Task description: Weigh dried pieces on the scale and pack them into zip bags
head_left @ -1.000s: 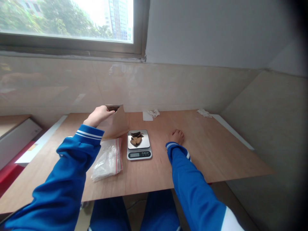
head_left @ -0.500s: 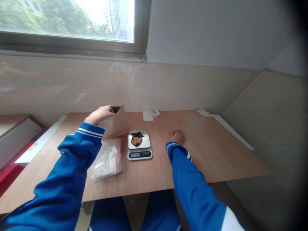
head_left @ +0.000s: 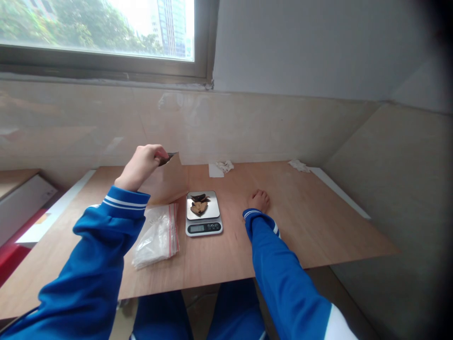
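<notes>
My left hand (head_left: 140,166) is raised at the mouth of an upright brown paper bag (head_left: 171,181), fingers pinched on a dark piece at the bag's top edge. A small digital kitchen scale (head_left: 204,218) stands just right of the bag, with several dark and brown dried pieces (head_left: 199,203) on its steel plate. My right hand (head_left: 259,200) rests on the wooden table (head_left: 311,222) to the right of the scale, fingers curled under; nothing shows in it.
A stack of clear zip bags with red strips (head_left: 157,234) lies in front of the paper bag. Crumpled white tissues (head_left: 225,165) (head_left: 298,165) lie at the table's far edge by the tiled wall. A window is above; a lower white ledge is at left.
My left hand has lifted slightly out of the bag's mouth, pinching a dark piece. The right hand and the scale have stayed put.
</notes>
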`<state>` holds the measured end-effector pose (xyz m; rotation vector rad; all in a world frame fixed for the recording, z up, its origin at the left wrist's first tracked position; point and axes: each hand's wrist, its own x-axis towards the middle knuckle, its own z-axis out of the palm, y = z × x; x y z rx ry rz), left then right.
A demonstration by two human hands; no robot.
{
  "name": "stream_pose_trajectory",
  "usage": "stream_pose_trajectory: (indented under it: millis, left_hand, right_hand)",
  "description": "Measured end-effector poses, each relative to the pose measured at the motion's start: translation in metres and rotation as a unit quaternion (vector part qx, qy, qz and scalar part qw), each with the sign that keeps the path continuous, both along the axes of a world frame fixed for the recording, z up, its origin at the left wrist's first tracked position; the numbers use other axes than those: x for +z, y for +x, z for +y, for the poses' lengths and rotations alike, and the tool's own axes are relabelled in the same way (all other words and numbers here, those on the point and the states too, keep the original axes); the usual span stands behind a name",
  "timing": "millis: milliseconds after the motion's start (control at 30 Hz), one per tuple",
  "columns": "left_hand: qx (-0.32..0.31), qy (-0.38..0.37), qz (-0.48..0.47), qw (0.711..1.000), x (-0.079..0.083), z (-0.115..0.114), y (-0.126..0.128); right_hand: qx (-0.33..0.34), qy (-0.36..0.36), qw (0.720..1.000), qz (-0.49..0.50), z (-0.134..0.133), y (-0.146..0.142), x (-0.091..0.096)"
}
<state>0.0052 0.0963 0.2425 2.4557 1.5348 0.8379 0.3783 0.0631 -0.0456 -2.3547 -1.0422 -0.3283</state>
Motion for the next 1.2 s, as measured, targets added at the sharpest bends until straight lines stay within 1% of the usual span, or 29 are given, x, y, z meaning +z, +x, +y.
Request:
stream_pose_trajectory:
  millis: [100, 133, 167, 200, 233, 300, 367, 400, 433, 500, 567, 600, 633, 700, 800, 867, 967, 1033, 1067, 1100, 1167, 1200]
  left_hand:
    - [0.037, 0.081, -0.031, 0.996, 0.011, -0.016, 0.017]
    - [0.045, 0.103, -0.05, 0.992, 0.011, -0.023, 0.025]
    - [0.039, 0.115, -0.076, 0.99, 0.008, -0.029, 0.034]
    - [0.018, 0.113, -0.107, 0.988, 0.002, -0.036, 0.043]
    - [-0.017, 0.094, -0.136, 0.986, -0.008, -0.043, 0.053]
    - [-0.101, 0.027, -0.193, 0.976, -0.036, -0.054, 0.072]
    - [-0.177, -0.05, -0.216, 0.959, -0.071, -0.06, 0.088]
    - [-0.201, -0.072, -0.213, 0.953, -0.09, -0.06, 0.094]
    - [-0.217, -0.086, -0.207, 0.95, -0.108, -0.06, 0.1]
    - [-0.222, -0.09, -0.165, 0.957, -0.14, -0.056, 0.106]
    - [-0.212, -0.077, -0.118, 0.967, -0.163, -0.053, 0.109]
    - [-0.207, -0.075, -0.101, 0.97, -0.17, -0.052, 0.11]
    - [-0.201, -0.072, -0.091, 0.973, -0.174, -0.053, 0.109]
    - [-0.183, -0.07, -0.093, 0.976, -0.174, -0.059, 0.107]
    - [-0.146, -0.072, -0.134, 0.977, -0.163, -0.076, 0.098]
    - [-0.114, -0.075, -0.155, 0.978, -0.157, -0.088, 0.084]
    - [-0.031, -0.053, -0.152, 0.986, -0.155, -0.102, 0.057]
    - [0.034, -0.035, -0.15, 0.987, -0.161, -0.107, 0.038]
    - [0.058, -0.027, -0.142, 0.988, -0.165, -0.109, 0.029]
    - [0.082, -0.017, -0.133, 0.988, -0.17, -0.11, 0.021]
    - [0.115, 0.001, -0.115, 0.987, -0.183, -0.11, 0.007]
    - [0.124, 0.009, -0.103, 0.987, -0.19, -0.11, 0.002]
  right_hand:
    - [-0.002, 0.005, 1.0, 0.003, -0.001, -0.001, 0.002]
    - [-0.003, 0.006, 1.0, 0.004, -0.001, -0.001, 0.002]
    - [-0.002, 0.008, 1.0, 0.006, -0.001, -0.002, 0.002]
    - [-0.002, 0.01, 1.0, 0.007, -0.001, -0.002, 0.003]
    - [-0.001, 0.011, 1.0, 0.008, -0.001, -0.002, 0.003]
    - [0.001, 0.014, 1.0, 0.011, -0.001, -0.003, 0.004]
    - [0.003, 0.017, 1.0, 0.013, -0.002, -0.003, 0.005]
    - [0.004, 0.018, 1.0, 0.015, -0.002, -0.003, 0.005]
    - [0.005, 0.02, 1.0, 0.016, -0.002, -0.003, 0.006]
    - [0.005, 0.025, 0.999, 0.022, -0.003, -0.003, 0.006]
    - [0.007, 0.03, 0.999, 0.03, -0.003, -0.004, 0.007]
    - [0.008, 0.034, 0.999, 0.035, -0.003, -0.005, 0.008]
    - [0.01, 0.039, 0.998, 0.041, -0.003, -0.006, 0.009]
    - [0.015, 0.051, 0.997, 0.055, -0.003, -0.007, 0.013]
    - [0.038, 0.076, 0.993, 0.081, -0.007, -0.007, 0.019]
    - [0.078, 0.092, 0.988, 0.099, -0.017, -0.008, 0.023]
    - [0.164, 0.105, 0.974, 0.118, -0.046, -0.016, 0.024]
    - [0.232, 0.106, 0.959, 0.122, -0.072, -0.026, 0.022]
    - [0.291, 0.118, 0.941, 0.127, -0.085, -0.032, 0.02]
    - [0.339, 0.113, 0.925, 0.128, -0.096, -0.039, 0.019]
    - [0.383, 0.1, 0.91, 0.124, -0.112, -0.049, 0.017]
    - [0.387, 0.094, 0.909, 0.124, -0.117, -0.053, 0.016]
